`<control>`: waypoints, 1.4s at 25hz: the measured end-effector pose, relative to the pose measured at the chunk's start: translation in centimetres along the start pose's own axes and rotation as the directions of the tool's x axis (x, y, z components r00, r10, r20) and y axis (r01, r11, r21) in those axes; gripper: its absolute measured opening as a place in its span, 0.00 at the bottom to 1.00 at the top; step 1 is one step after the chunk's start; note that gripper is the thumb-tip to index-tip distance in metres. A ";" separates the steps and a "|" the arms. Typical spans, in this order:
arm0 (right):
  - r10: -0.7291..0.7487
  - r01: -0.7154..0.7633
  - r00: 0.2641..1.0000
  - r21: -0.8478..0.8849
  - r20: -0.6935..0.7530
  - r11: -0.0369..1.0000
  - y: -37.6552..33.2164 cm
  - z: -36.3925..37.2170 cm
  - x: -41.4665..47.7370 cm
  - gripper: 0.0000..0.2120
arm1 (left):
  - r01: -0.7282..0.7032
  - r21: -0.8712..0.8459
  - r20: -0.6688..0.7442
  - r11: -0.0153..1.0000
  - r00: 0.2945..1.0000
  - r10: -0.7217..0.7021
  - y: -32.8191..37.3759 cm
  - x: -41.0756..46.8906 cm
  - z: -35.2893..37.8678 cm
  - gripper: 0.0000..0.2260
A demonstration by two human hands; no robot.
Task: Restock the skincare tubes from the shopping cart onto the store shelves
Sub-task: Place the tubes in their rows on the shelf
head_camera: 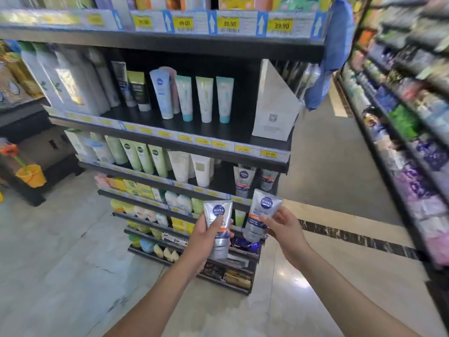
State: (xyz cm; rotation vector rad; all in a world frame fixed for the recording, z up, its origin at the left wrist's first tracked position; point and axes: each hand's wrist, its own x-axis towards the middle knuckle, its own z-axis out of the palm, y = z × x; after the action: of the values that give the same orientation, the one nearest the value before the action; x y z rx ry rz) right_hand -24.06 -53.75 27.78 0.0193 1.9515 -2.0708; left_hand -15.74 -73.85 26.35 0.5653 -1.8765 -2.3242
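Fingers of the left hand grip an upright Nivea Men tube. At its three o'clock, the right hand pinches a second tube, tilted toward one o'clock.

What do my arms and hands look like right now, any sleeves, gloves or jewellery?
The left hand and right hand wear no gloves, and no ring, watch or bracelet shows. The left forearm and right forearm are uncovered down to the picture's bottom edge, so no sleeve is in view.
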 end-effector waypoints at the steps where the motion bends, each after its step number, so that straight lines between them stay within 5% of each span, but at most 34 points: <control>1: -0.056 0.054 0.997 -0.039 -0.056 0.998 -0.1 0.5 0.4 0.11 | -0.006 0.020 0.022 1.000 1.000 0.005 0.3 1.0 -0.6 0.10; 7: -0.433 0.290 0.878 -0.496 -0.203 0.819 -1.1 1.9 2.4 0.09 | -0.007 0.037 0.084 0.999 0.996 0.004 0.6 5.3 -3.3 0.10; 11: -0.517 0.305 0.840 -0.644 -0.165 0.701 -0.8 2.1 5.2 0.12 | -0.016 0.069 0.071 0.997 0.997 0.011 1.4 7.3 -4.4 0.09; 30: -0.228 0.054 0.927 -0.497 -0.297 0.866 1.8 -0.1 12.7 0.22 | 0.001 0.105 0.075 0.994 0.997 -0.009 1.2 10.7 -5.4 0.11; 33: -0.217 -0.098 0.882 -0.613 -0.418 0.784 2.6 -0.1 11.6 0.19 | -0.008 0.105 0.072 0.994 0.997 0.000 1.1 10.2 -5.5 0.11; 35: -0.353 -0.073 0.872 -0.805 -0.338 0.589 3.9 0.0 10.5 0.14 | -0.008 0.099 0.079 0.995 0.997 0.000 1.1 9.9 -5.4 0.11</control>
State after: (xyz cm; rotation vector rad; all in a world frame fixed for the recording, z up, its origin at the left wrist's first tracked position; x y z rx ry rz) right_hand -33.26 -56.05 21.79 0.1898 3.1357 -1.0878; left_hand -23.23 -82.18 24.28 0.4860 -2.0349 -2.2935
